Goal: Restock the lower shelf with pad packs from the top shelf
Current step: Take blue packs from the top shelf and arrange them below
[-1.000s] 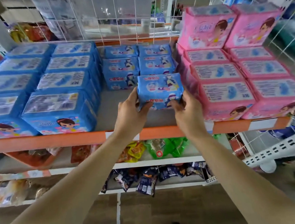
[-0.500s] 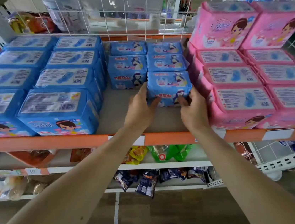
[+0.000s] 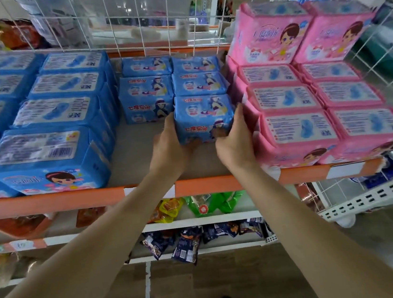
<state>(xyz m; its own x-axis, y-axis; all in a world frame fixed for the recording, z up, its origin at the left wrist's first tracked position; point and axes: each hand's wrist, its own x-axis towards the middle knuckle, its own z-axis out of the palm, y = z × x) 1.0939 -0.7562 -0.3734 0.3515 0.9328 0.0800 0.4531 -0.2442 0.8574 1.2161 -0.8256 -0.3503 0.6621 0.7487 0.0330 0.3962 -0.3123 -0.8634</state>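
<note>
- Now the left hand [image 3: 169, 149] grips the left side of a small blue pad pack [image 3: 203, 115], with its thumb curled against the pack's near face.
- Opposite it, the right hand [image 3: 235, 144] clasps the right side, its fingers slipped between the pack and the pink packs [image 3: 297, 134] just beside it.
- That pack sits on the orange-edged shelf [image 3: 48, 203], touching the near end of the right column of small blue packs [image 3: 197, 84].
- A second ago the two hands held it nearer the shelf's front edge, apart from the column. Half a second ago it was almost against it, and now it is pushed back and closes the gap.
- Red Chinese characters on the held pack's near face read 七度空间, beside a drawn figure in a hat.
- To the left, the large blue packs [image 3: 43, 160] carry a white label with a barcode on top and a cartoon girl's head in front; their small print is too blurred to read.
- A pale script logo on the pink packs cannot be made out.
</note>
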